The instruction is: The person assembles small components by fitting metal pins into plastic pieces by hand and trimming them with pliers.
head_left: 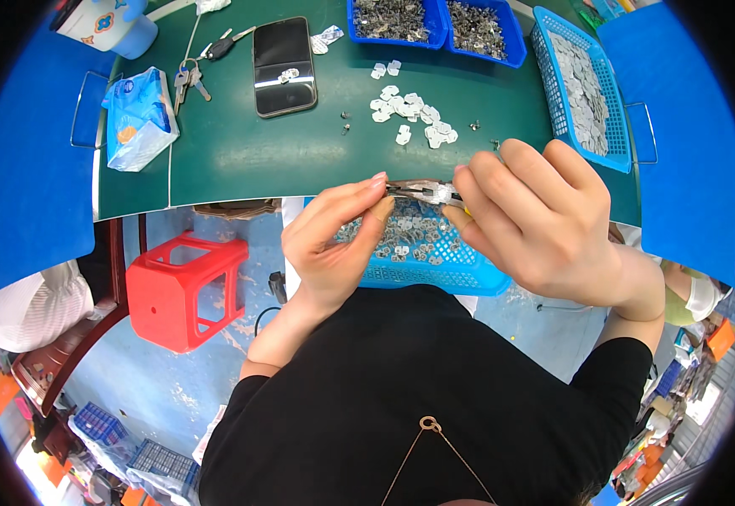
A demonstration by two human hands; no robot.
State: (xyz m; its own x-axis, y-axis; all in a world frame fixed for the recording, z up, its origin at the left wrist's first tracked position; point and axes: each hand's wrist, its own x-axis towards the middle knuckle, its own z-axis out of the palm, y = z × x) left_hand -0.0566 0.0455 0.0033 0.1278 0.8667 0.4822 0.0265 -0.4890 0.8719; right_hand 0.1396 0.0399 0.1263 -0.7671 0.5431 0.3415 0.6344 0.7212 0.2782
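My right hand (544,223) is closed around a pair of pliers (425,191), whose jaws point left. At their tip, my left hand (333,236) pinches with thumb and forefinger. Whatever sits between those fingers is too small and hidden to name. Below both hands, a light blue perforated basket (460,277) holds many small metal-and-white pieces. On the green table (241,160) beyond lies a loose group of small white plates (408,105), with a few tiny metal parts (474,126) scattered around it.
Two dark blue bins (401,40) of small metal parts stand at the back. A light blue basket (620,143) of flat plates is at the right. A phone (285,67), keys (188,80) and a tissue pack (141,122) lie left. A red stool (186,291) stands on the floor.
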